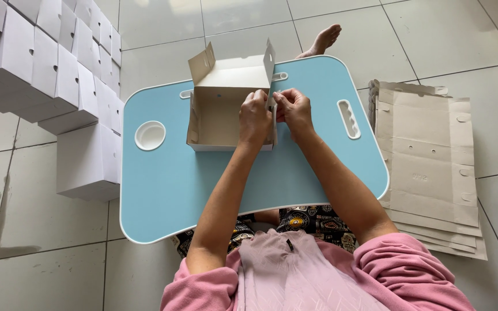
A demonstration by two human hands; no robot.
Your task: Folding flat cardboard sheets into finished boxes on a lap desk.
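Forearms reach forward; left hand (255, 117) and right hand (293, 109) pinch the open cardboard box's (220, 109) right wall.

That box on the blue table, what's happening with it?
A person sits on the floor, and both hands are folding the box on the blue table. The left hand and right hand pinch its right side wall. The lid flaps stand open. Finished white boxes are piled at left; flat cardboard sheets lie at right.

Half-folded cardboard box (220, 109) upright, open, on table.
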